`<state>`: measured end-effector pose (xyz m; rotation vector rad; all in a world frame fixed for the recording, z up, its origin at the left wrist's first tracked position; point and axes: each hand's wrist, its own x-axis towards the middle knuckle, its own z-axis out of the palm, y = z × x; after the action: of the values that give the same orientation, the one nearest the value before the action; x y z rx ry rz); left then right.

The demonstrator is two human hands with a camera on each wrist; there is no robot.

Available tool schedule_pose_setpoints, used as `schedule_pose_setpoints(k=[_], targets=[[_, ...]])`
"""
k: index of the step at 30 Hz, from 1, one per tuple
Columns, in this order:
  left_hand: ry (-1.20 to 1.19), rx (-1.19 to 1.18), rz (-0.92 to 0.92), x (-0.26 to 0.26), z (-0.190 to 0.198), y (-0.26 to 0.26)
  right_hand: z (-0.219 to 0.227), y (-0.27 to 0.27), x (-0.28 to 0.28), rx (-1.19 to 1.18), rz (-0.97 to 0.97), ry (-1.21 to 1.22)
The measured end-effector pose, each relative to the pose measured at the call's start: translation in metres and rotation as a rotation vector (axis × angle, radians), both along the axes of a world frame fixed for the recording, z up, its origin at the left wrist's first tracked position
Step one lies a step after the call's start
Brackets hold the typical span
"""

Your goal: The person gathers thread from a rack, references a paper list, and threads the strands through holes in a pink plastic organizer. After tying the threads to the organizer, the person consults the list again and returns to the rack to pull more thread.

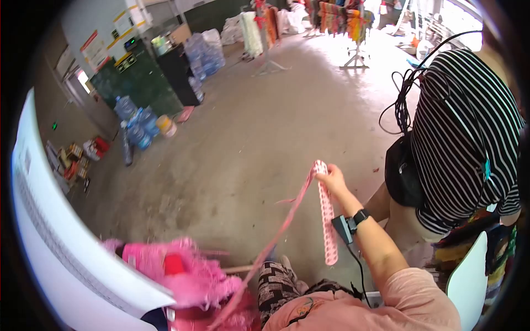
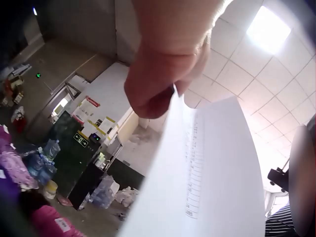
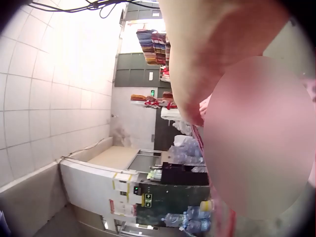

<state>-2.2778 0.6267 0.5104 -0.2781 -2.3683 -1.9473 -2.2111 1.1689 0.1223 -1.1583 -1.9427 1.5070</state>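
Observation:
My right hand [image 1: 331, 179], with a dark strap at the wrist, is stretched out over the floor and pinches a pink patterned strip near its top. One short length of the strip [image 1: 328, 231] hangs straight down with a looped, openwork look. From the same grip a long pink band [image 1: 276, 240] slants to the lower left. A blurred oval hides most of this in the right wrist view. In the left wrist view my left hand [image 2: 160, 81] pinches the edge of a white paper sheet [image 2: 227, 148] with a printed column. That sheet [image 1: 83, 259] fills the head view's left edge.
Pink frayed cloth [image 1: 193, 276] lies at the lower left. A person in a striped top [image 1: 469, 127] stands close on the right, with black cables [image 1: 406, 105]. Water jugs [image 1: 138, 124] and a dark green cabinet [image 1: 135, 80] stand farther back, near racks of hanging textiles [image 1: 331, 19].

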Motion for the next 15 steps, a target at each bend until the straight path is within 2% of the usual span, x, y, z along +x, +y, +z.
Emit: schedule_pose_setpoints(k=[2,5,8,10,11,13,15], targets=[[0.056,-0.013,-0.084,-0.041,0.015,0.046,-0.011,0.023,-0.013,-0.001,0.039,-0.084],[0.112,-0.015,-0.203,-0.106,0.025,0.115,-0.033,0.059,-0.054,-0.119,0.045,0.100],[0.132,0.008,-0.327,-0.180,0.029,0.188,-0.021,0.091,-0.095,-0.259,0.013,0.140],[0.135,0.057,-0.387,-0.235,0.007,0.235,-0.023,0.120,-0.113,-0.410,0.012,0.232],[0.116,0.091,-0.467,-0.261,-0.005,0.259,-0.016,0.133,-0.118,-0.408,-0.040,0.143],[0.057,0.148,-0.658,-0.309,-0.027,0.320,-0.030,0.171,-0.120,-0.380,-0.058,0.129],[-0.048,0.189,-0.744,-0.342,-0.049,0.388,-0.020,0.193,-0.115,-0.423,-0.110,0.112]])
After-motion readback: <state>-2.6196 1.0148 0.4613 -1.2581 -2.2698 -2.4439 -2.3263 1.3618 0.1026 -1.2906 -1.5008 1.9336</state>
